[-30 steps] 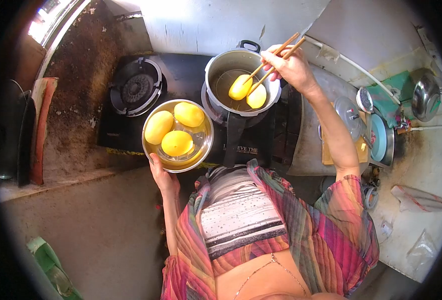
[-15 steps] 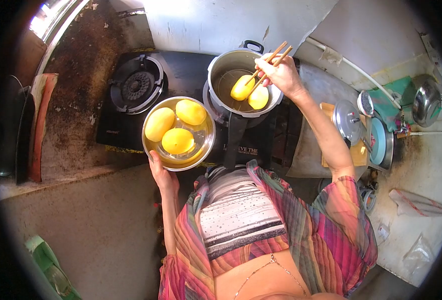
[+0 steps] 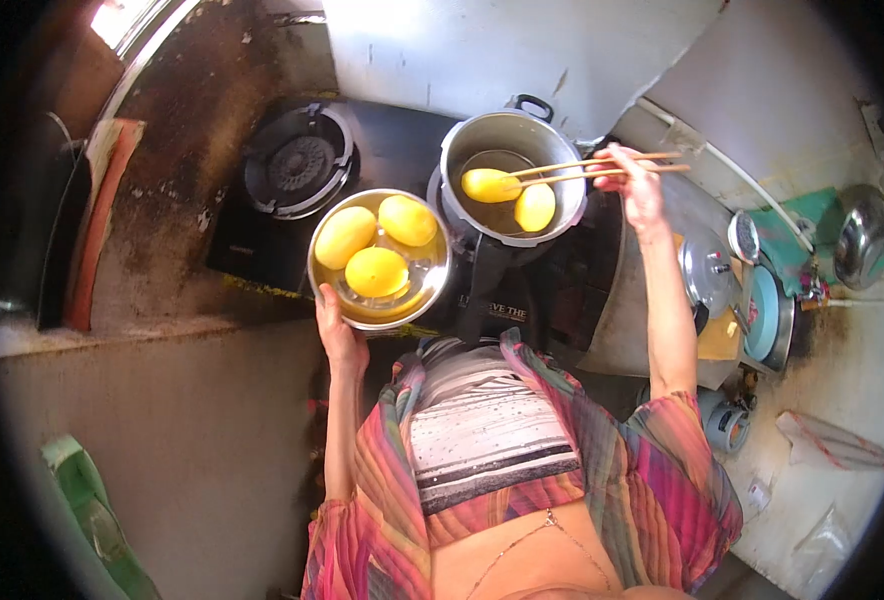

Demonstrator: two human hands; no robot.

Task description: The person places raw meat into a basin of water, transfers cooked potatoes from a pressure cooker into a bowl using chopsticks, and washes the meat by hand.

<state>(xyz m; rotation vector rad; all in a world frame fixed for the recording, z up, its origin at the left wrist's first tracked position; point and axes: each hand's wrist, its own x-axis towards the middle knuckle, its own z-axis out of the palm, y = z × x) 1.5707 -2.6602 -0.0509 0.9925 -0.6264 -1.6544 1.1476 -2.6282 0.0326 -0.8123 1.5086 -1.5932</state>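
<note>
My left hand [image 3: 342,335] grips the rim and side of a round steel bowl [image 3: 420,305], its thumb on the near left edge. Three smooth yellow ovals [image 3: 376,272], of a kind I cannot tell for sure, lie in the bowl. My right hand [image 3: 634,185] is closed around a pair of wooden chopsticks [image 3: 567,172], which reach leftward over the pressure cooker pot [image 3: 452,160]. Their tips touch a yellow oval [image 3: 489,185] inside the pot. A second yellow oval [image 3: 535,207] sits beside it, near the pot's right wall.
The pot is on the right of a black gas stove [image 3: 402,140], with a bare burner [image 3: 300,170] on the left. A pressure cooker lid [image 3: 704,272], a blue basin [image 3: 760,310] and a steel lid [image 3: 864,232] are at the right. The pot's handle [image 3: 480,285] points toward me.
My right hand has swung right and lower, turning the chopsticks from steep to nearly level. The yellow oval at their tips has turned sideways. My left hand still holds the bowl.
</note>
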